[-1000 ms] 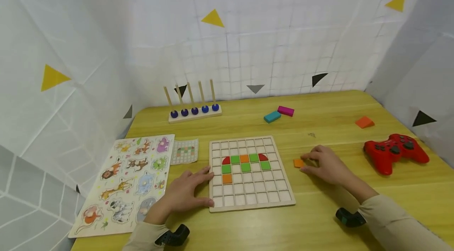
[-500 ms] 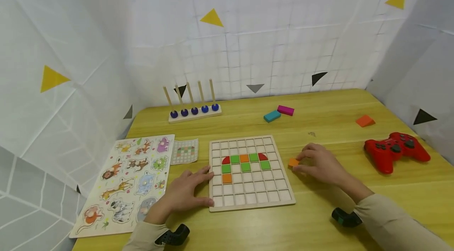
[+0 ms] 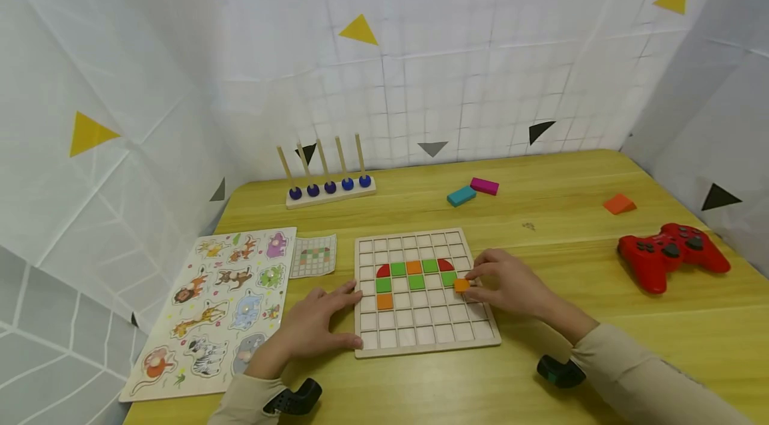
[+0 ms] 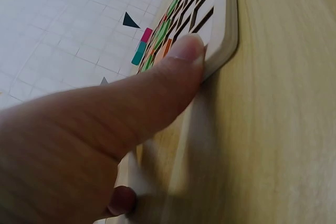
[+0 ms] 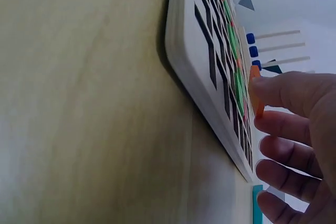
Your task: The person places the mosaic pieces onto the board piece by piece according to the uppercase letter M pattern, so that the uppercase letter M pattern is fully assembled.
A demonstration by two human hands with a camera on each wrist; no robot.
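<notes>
A wooden grid board (image 3: 425, 335) lies in the middle of the table, with green, orange and red tiles set in its upper cells. My right hand (image 3: 510, 283) pinches an orange square tile (image 3: 460, 285) between thumb and fingers, over the board's right side, just below a green tile (image 3: 449, 279). In the right wrist view this orange tile (image 5: 256, 92) stands clear above the grid, the other fingers loosely bent. My left hand (image 3: 312, 326) rests at the board's left edge with thumb and fingers spread. Its thumb (image 4: 178, 59) presses the board's rim in the left wrist view.
An animal peg puzzle (image 3: 210, 311) and a small printed pattern card (image 3: 314, 256) lie left. Behind stands a bead-and-peg rack (image 3: 330, 193). Teal (image 3: 461, 196) and magenta (image 3: 484, 186) blocks are at the back. Right are a red game controller (image 3: 673, 255) and an orange wedge (image 3: 619, 204).
My right hand has picked the orange tile up from the table and carried it left, over the board's right side. My left hand has stayed at the board's edge.
</notes>
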